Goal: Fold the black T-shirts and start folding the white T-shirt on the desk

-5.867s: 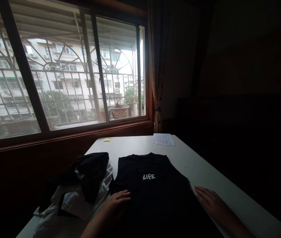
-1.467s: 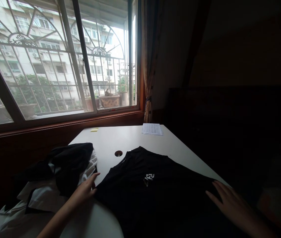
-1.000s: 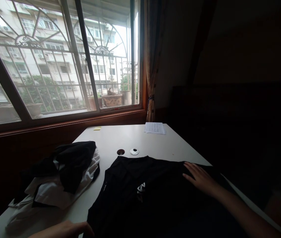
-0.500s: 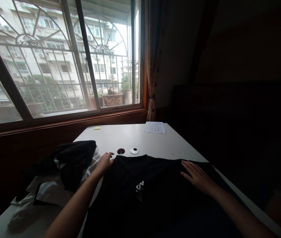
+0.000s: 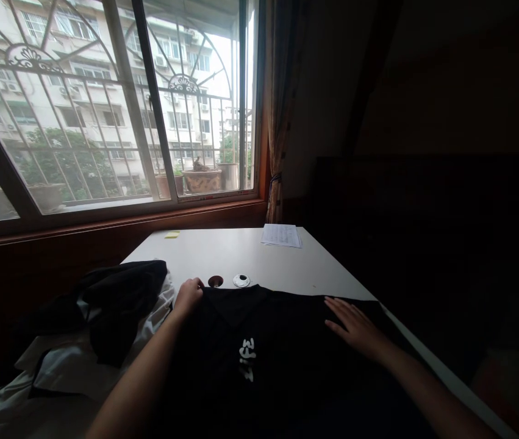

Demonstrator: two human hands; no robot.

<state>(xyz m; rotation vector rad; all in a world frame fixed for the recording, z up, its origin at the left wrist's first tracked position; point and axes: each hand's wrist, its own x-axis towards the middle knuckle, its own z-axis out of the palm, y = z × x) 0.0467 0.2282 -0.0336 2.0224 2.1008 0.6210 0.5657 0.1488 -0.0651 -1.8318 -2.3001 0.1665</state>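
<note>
A black garment (image 5: 277, 347) with white lettering lies spread over the near part of the white table. At its far left corner my left hand (image 5: 189, 297) is closed, with the fabric edge pinched in its fingers. My right hand (image 5: 353, 326) lies flat on the right part of the garment, fingers stretched out and a little apart. The lettering (image 5: 247, 360) shows between the two hands, and the lower part of the garment fades into dark shadow.
Black and white clothes (image 5: 122, 305) are heaped on the left. Beyond the garment, the table (image 5: 204, 250) bears papers (image 5: 282, 235), a yellow note (image 5: 172, 234), a round hole (image 5: 216, 281) and a white round cover (image 5: 241, 280). A window stands behind.
My left hand has closed on the garment's corner, its fingers apart before. More of the white lettering shows now. The view has shifted slightly to the right.
</note>
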